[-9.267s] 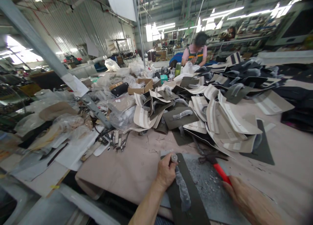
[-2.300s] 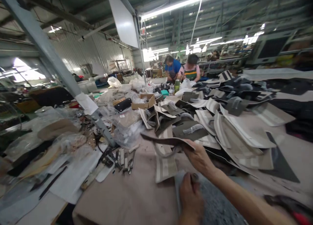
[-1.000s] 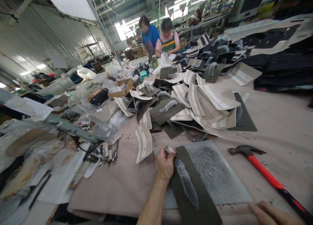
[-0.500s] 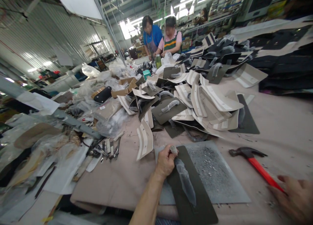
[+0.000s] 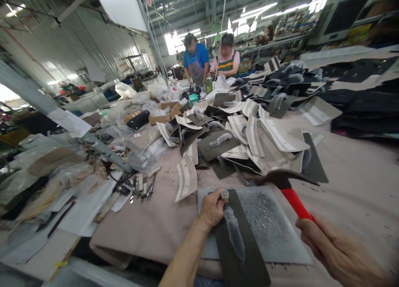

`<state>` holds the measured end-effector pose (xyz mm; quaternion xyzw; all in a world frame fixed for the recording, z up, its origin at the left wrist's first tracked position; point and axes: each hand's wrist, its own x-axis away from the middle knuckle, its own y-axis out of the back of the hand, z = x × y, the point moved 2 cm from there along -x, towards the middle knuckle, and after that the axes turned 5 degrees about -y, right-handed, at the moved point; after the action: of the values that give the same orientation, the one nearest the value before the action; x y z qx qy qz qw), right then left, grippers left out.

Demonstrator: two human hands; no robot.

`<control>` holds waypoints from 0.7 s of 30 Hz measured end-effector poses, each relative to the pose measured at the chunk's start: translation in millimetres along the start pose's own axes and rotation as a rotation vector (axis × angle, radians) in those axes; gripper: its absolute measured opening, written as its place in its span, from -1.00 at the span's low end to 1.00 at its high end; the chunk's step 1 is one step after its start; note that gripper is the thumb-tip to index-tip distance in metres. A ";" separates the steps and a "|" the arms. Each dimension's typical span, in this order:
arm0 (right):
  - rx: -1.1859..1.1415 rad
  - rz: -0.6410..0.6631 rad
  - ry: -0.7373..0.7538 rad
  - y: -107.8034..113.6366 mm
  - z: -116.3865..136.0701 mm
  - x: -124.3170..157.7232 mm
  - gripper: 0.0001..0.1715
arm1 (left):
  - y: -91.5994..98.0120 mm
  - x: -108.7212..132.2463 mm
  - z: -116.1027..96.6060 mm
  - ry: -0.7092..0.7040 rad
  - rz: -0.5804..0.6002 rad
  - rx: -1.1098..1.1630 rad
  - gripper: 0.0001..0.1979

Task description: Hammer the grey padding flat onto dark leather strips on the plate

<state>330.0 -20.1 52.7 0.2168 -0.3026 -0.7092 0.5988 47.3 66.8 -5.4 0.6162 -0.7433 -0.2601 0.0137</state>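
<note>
My left hand (image 5: 213, 208) is closed round a short metal punch (image 5: 224, 194), held upright on the upper end of a dark olive panel (image 5: 252, 245). A handle wrapped in clear plastic (image 5: 234, 233) runs along that panel. Beneath it lies a grey board (image 5: 280, 233) strewn with small scraps. My right hand (image 5: 330, 245) grips the red handle of a hammer (image 5: 296, 199), whose dark head is raised to the right of the punch, apart from it. The punch's lower tip is hidden by my fingers.
A heap of panels (image 5: 268, 133) lies beyond the board. Small tools (image 5: 145, 185) and plastic bags (image 5: 146, 154) are to the left, near a slanted metal post (image 5: 102, 149). Two people (image 5: 196, 60) stand at the far side.
My right hand has taken hold of the hammer and lifted it off the table, up and to the left. My left hand still holds the punch on the panel.
</note>
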 end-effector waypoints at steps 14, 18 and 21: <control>-0.031 -0.222 0.370 14.5 107.9 -29.5 -0.66 | -0.3 0.5 1.4 0.011 -0.017 0.031 -0.81; 0.218 0.148 0.374 -20.8 74.1 -27.9 -0.66 | -0.7 0.9 3.2 0.003 -0.024 0.026 -0.79; 0.273 0.238 0.253 -28.0 48.7 -36.7 -0.61 | -0.7 0.4 1.6 -0.007 -0.019 0.027 -0.77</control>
<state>284.2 27.0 66.6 0.3458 -0.3416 -0.5532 0.6765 47.3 67.0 -7.2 0.6222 -0.7410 -0.2524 0.0003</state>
